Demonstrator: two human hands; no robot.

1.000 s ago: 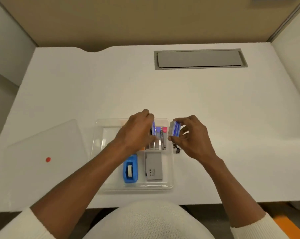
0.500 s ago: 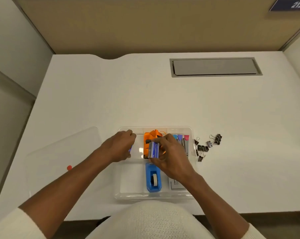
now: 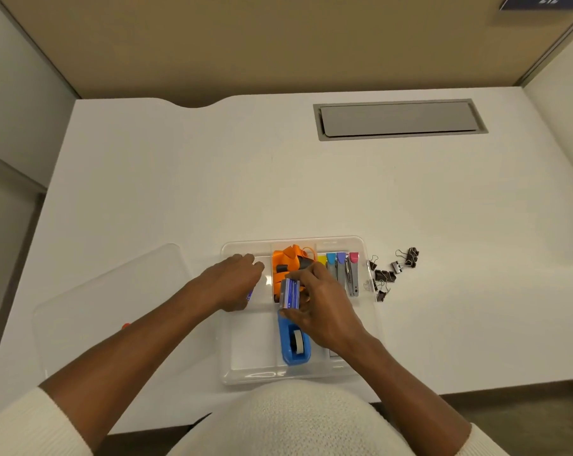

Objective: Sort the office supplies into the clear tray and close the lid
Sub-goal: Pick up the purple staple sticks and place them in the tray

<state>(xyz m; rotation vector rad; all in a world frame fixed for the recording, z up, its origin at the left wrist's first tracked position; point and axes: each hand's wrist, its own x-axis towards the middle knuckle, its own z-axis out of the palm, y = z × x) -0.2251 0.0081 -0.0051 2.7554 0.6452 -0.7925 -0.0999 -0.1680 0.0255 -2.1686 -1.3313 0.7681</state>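
The clear tray (image 3: 370, 320) sits at the near edge of the white desk. In it lie an orange tool (image 3: 286, 263) at the back middle, a blue tape dispenser (image 3: 295, 345) in front, and several clips with coloured tops (image 3: 341, 268) at the back right. My right hand (image 3: 321, 307) is over the tray's middle, shut on a small blue staple box (image 3: 290, 292). My left hand (image 3: 232, 281) rests in the back left compartment, curled over another blue box (image 3: 249, 295) of which only a sliver shows. The clear lid (image 3: 107, 311) with a red dot lies left of the tray.
Several black binder clips (image 3: 393, 271) lie loose on the desk right of the tray. A grey cable hatch (image 3: 398, 119) is set into the desk at the back. Partition walls close off the desk behind and on both sides.
Both hands moved left across the tray: the left from the middle to the back left compartment, the right with its blue box from the tray's right edge to the middle. The camera view shifted.
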